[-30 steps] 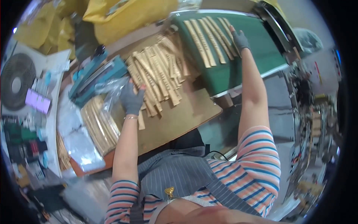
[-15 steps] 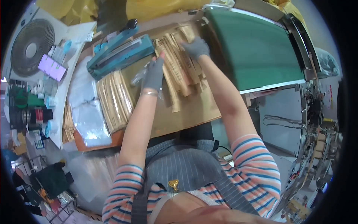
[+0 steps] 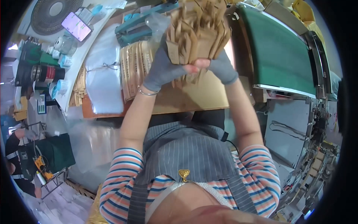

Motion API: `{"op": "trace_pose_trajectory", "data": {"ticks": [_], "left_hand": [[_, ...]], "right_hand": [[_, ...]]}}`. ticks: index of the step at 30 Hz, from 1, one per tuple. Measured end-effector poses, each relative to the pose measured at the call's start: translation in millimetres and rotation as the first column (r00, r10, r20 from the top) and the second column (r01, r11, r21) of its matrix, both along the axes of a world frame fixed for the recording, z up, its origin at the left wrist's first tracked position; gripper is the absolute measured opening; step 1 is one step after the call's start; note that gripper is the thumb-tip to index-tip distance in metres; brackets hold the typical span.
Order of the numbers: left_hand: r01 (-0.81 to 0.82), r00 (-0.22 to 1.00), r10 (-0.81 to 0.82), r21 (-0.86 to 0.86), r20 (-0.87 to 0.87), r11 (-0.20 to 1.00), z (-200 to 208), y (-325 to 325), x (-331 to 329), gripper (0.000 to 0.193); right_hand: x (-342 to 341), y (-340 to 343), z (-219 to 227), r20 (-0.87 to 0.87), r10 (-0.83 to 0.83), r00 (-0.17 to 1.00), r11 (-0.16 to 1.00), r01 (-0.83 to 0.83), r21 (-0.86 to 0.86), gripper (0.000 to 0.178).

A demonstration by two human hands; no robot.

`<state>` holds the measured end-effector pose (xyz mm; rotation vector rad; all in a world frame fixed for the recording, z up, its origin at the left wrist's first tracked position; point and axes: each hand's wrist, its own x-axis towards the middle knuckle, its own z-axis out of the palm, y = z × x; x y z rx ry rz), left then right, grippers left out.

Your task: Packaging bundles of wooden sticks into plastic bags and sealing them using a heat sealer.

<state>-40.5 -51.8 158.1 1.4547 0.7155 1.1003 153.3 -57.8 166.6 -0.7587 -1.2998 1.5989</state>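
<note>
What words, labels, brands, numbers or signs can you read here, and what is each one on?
None clear enough to quote.
Phone: marks on its lit screen, too small.
Dark flask: light marks, too small.
Stacked paper strips on the table: dark print, too blurred.
Held-up paper bundle: no print I can make out.

Bright, soft light; edges bent; sheen on plastic bags (image 3: 104, 86).

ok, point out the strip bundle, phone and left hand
Strip bundle (image 3: 201, 42): head view, on strips near its middle.
Phone (image 3: 76, 26): head view, lit screen.
Left hand (image 3: 164, 71): head view, gray-gloved part.
</note>
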Motion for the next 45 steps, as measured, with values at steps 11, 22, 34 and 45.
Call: {"op": "trace_pose_trajectory", "data": {"ticks": [11,22,34,45], "left_hand": [[0.061,0.993,-0.055,0.063,-0.101,0.996,-19,-51,-10,0.087],[0.274,0.895,-0.045,-0.469,0.443,0.839,-58,-132,-13,0.064],[-0.297,0.782,0.617,0.820,-0.085,0.489,27,-140,-20,0.016],[-0.361,0.863,0.469,0.420,-0.187,0.832,-74,-234,-37,0.034]], "right_hand": [[-40,-54,-13,-0.114,-0.031,0.993,0.953,0.063,0.295,0.102],[-57,-45,7,0.150,0.464,0.873,0.884,-0.447,-0.138,0.045],[-58,-31,-55,-0.839,0.055,0.542,0.594,-0.693,-0.409,0.073],[-42,-72,-55,-0.012,0.266,0.964,0.964,-0.266,-0.024,0.056]]}}
